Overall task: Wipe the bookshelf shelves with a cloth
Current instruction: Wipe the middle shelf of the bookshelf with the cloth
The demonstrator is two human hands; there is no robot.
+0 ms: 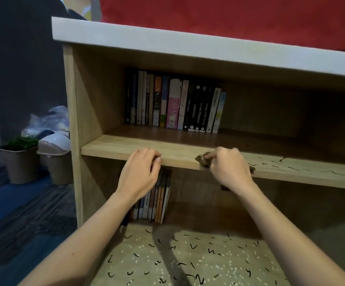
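Since the cloth [201, 161] looks soft, light and limp, it is best held as a wad, not by a loose corner. The right hand [229, 168] holds it so, fingers curled round it, pressing it on the front edge of the shelf [115, 146]. The left hand [140, 174] curls its fingers over that same edge, further left. Books [173, 104] stand at the shelf's back.

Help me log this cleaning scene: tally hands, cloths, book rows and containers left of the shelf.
Bare hands: 2, left hand, right hand
Crumpled brown cloth: 1
Rows of upright books: 2, upper row, lower row
Beige plastic containers: 2, plant pot, lidded bin
Total: 7
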